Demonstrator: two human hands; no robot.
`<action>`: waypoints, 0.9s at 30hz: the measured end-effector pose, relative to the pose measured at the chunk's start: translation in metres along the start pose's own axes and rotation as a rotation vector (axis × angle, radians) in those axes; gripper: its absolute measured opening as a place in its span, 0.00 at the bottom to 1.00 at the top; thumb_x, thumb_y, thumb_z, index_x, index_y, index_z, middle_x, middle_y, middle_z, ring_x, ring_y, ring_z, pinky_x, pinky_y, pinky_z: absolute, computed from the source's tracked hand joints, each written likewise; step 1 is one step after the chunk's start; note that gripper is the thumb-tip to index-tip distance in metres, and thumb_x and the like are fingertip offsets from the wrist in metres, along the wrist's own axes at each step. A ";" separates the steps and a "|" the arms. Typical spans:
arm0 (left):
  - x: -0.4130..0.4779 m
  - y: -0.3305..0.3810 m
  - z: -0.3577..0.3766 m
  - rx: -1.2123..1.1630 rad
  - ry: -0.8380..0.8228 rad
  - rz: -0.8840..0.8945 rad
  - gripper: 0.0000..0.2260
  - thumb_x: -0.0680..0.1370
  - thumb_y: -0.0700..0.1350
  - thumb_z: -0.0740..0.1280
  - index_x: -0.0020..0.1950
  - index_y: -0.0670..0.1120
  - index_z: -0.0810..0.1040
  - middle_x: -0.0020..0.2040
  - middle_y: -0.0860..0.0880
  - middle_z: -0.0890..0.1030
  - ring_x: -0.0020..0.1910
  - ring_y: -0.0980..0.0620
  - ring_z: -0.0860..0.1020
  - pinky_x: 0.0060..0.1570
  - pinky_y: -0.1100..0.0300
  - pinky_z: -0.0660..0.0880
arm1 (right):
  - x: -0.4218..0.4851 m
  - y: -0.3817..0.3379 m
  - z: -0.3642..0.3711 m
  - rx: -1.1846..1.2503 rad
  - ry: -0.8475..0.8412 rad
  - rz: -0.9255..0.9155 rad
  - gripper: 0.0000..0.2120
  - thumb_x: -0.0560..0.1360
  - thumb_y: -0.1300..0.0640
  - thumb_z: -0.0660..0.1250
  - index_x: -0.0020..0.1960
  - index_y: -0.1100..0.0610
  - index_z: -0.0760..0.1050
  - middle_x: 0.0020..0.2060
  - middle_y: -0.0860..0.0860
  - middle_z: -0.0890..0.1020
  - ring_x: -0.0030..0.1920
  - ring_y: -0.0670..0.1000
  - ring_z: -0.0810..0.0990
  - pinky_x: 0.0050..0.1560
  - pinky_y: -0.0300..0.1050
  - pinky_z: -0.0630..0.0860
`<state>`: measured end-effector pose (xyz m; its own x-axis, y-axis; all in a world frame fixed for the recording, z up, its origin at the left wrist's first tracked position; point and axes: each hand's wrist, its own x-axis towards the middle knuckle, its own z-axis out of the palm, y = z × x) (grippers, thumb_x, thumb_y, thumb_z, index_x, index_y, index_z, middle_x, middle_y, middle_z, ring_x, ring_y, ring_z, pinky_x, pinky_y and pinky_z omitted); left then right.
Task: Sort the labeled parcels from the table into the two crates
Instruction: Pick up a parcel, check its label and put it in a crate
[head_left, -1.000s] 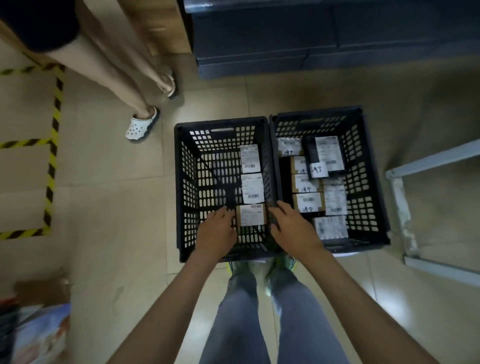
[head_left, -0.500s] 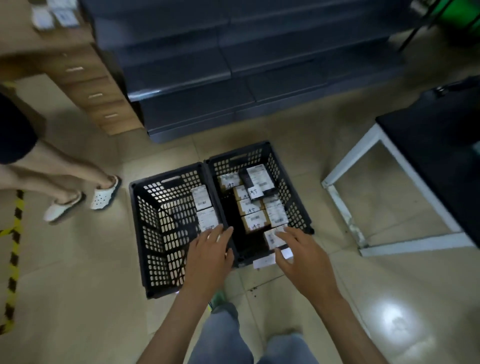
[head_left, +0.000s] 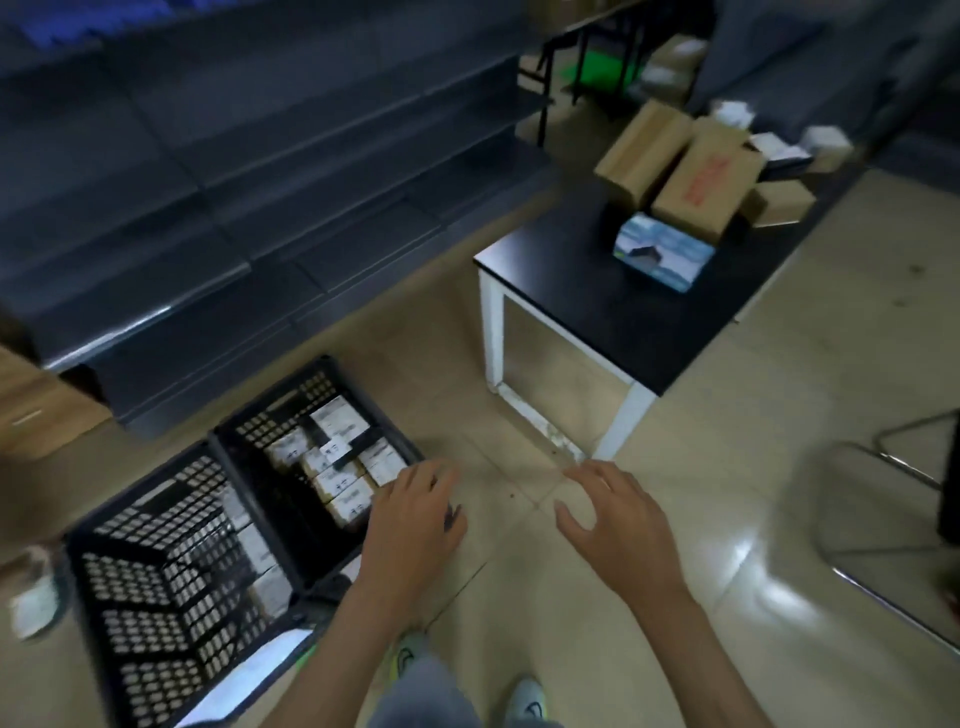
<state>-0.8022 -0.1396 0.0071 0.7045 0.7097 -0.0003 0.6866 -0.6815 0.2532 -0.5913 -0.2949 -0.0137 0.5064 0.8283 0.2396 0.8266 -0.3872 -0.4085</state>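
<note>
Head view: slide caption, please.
Left hand and right hand open beside two crates holding labeled parcels; cardboard boxes sit on black table.

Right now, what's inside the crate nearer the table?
Small labelled parcels, packed close in the crate. The left hand covers its near edge, and anything under the top parcels is hidden.

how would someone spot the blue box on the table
Find the black-topped table with white legs, right of the crates. Brown cartons crowd its far end; the blue box sits just in front of them. It alone is printed blue and white.
</note>
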 end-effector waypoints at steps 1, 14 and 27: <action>0.007 0.019 0.001 0.003 0.001 0.031 0.18 0.74 0.49 0.74 0.64 0.50 0.80 0.58 0.49 0.81 0.55 0.45 0.81 0.47 0.46 0.80 | -0.001 0.014 -0.011 -0.008 0.011 0.025 0.17 0.72 0.48 0.75 0.59 0.52 0.82 0.55 0.50 0.83 0.49 0.55 0.83 0.43 0.51 0.82; 0.172 0.196 0.037 -0.090 0.006 0.223 0.17 0.75 0.52 0.64 0.62 0.53 0.81 0.59 0.52 0.82 0.56 0.48 0.81 0.49 0.49 0.79 | 0.079 0.184 -0.110 -0.182 0.079 0.238 0.17 0.74 0.45 0.72 0.60 0.51 0.81 0.56 0.47 0.82 0.50 0.53 0.83 0.43 0.49 0.81; 0.374 0.334 0.087 -0.120 -0.023 0.288 0.20 0.71 0.50 0.80 0.63 0.52 0.84 0.63 0.51 0.82 0.61 0.49 0.82 0.52 0.50 0.81 | 0.214 0.356 -0.158 -0.246 0.078 0.355 0.17 0.71 0.46 0.77 0.58 0.48 0.82 0.55 0.44 0.82 0.48 0.50 0.84 0.39 0.46 0.79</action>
<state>-0.2939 -0.1170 0.0073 0.8720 0.4850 0.0665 0.4328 -0.8273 0.3582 -0.1503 -0.3194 0.0312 0.7792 0.5968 0.1917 0.6267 -0.7355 -0.2575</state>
